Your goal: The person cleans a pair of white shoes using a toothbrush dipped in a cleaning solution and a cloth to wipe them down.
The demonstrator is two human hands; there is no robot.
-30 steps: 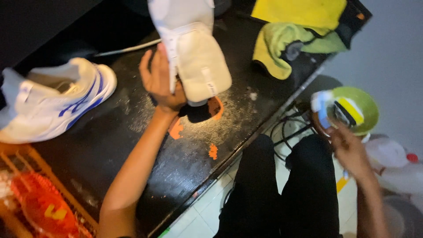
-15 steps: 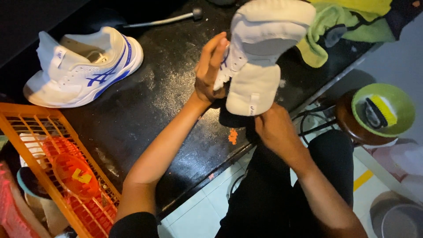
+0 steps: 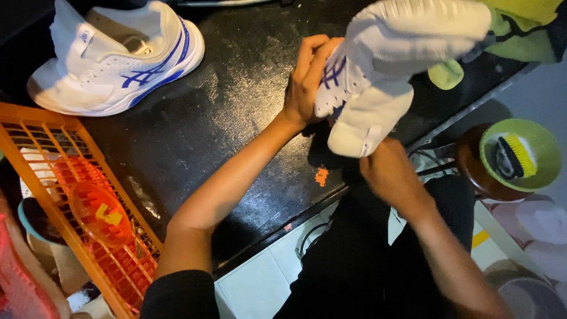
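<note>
This looks like a washing corner of a home or a small shoe-cleaning spot. A wet black stone bench (image 3: 195,136) stands over pale floor tiles (image 3: 260,283), with a white-and-blue sports shoe (image 3: 118,59) lying at its far left and yellow-green rags (image 3: 520,23) heaped at the far right. An orange plastic rack (image 3: 65,195) sits at the near left, and a green bowl (image 3: 546,153) holding a scrubbing brush (image 3: 517,155) rests on a stool at the right.
</note>
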